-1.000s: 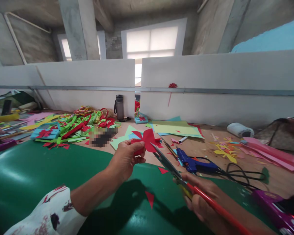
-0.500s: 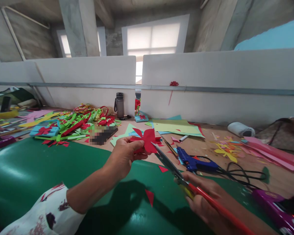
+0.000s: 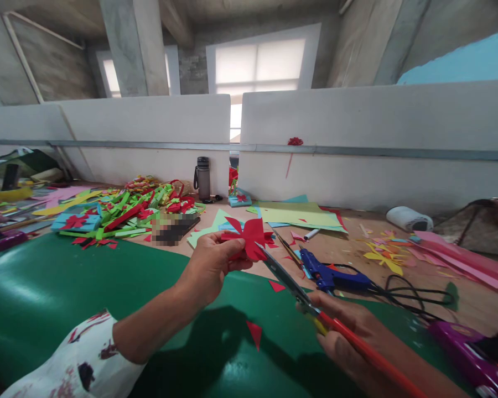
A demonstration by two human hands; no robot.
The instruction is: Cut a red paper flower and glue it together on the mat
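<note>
A red paper flower with pointed petals is pinched between the thumb and fingers of my left hand. My right hand is closed around a pair of scissors with a red and a yellow handle part. The blades point up and left, and their tips meet the lower right edge of the flower. Under my hands, a small red paper triangle lies on the green mat. Another red scrap rests by the mat's far edge.
A blue glue gun with a black cable lies beyond my right hand. Purple device at lower right. Green and red paper strips are heaped at left near a bottle. Paper sheets lie behind the flower.
The scissor blades have drawn closer together at the flower's edge, and the fingers of my right hand have tightened a little. The flower and my left hand have barely moved.
</note>
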